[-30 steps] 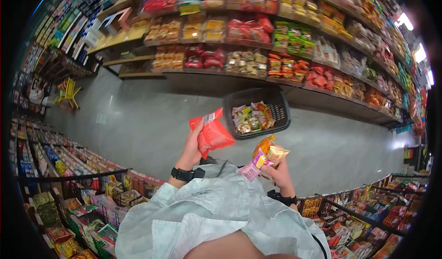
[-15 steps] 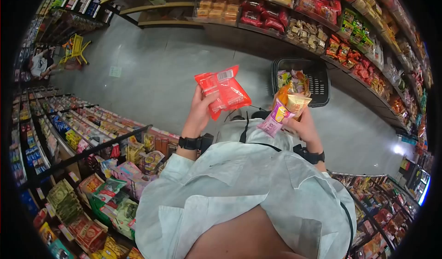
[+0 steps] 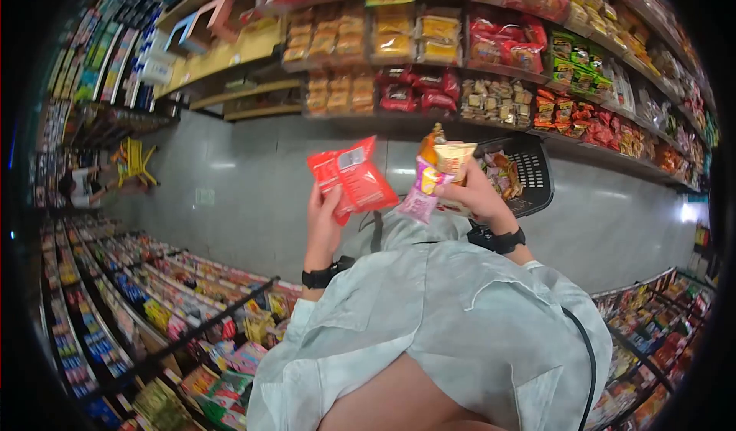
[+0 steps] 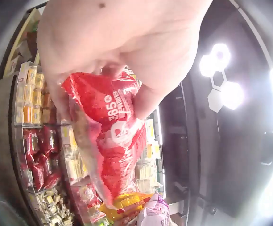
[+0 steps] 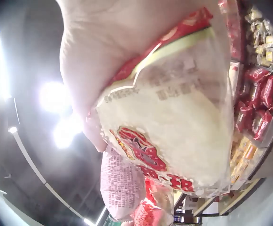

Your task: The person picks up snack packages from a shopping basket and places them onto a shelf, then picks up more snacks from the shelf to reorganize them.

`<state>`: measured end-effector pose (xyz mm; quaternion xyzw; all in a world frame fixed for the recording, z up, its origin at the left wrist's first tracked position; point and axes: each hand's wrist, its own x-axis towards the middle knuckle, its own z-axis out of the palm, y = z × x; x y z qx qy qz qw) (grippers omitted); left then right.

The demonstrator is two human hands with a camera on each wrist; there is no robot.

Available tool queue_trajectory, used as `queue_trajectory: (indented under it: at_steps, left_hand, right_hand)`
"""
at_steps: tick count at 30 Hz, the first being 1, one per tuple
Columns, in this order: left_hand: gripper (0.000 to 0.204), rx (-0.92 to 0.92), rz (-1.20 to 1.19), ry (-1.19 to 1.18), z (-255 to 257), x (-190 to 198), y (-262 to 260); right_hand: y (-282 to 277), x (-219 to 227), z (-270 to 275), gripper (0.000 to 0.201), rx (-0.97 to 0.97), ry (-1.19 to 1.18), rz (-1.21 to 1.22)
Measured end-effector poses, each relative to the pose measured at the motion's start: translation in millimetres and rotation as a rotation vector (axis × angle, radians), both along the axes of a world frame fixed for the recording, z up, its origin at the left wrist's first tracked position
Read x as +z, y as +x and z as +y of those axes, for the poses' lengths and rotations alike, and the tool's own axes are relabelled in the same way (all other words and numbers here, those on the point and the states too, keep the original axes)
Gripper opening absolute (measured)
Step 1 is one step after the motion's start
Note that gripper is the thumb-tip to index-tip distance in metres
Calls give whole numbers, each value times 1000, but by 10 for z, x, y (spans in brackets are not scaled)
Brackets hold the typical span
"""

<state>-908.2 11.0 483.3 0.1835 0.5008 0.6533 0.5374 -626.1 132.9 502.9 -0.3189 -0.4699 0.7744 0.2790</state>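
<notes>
In the head view the left hand [image 3: 325, 220] grips a red snack bag [image 3: 354, 179] by its lower left side; the left wrist view shows the thumb and fingers around the red bag [image 4: 113, 127]. The right hand [image 3: 481, 195] pinches several small packets together: a purple and pink one [image 3: 423, 193], a gold one [image 3: 454, 159] and an orange one [image 3: 426, 149]. Close up in the right wrist view, that hand [image 5: 113, 52] also holds a clear and white packet with red print [image 5: 169, 132]. Both hands are in front of the body, a small gap apart.
A black basket [image 3: 546, 172] with small packets in it stands on the floor beyond the right hand, partly hidden by it. Snack shelves [image 3: 414, 63] run along the far side, racks [image 3: 184, 293] along the near side. A yellow cart [image 3: 136, 162] stands at far left.
The head view has swung, so shelves and basket show in different places. The right hand with its packets has come closer to the red bag. Both hands keep their hold.
</notes>
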Motion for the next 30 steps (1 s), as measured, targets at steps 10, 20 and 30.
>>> queue_trajectory:
  at_steps: [10,20,30]
  left_hand:
    - [54,-341,-1055,-105,1646,-697,-28]
    - [59,-883,-1245,-618,3937,-1017,637]
    - [40,-938,-867,-714,5644,-1406,1680]
  right_hand:
    - [407,33,626,74,-362,-5,-49]
    - [259,-77,104,67,-1221,-125,-157]
    - [-667,42,-7,58,-1546,-322,-166]
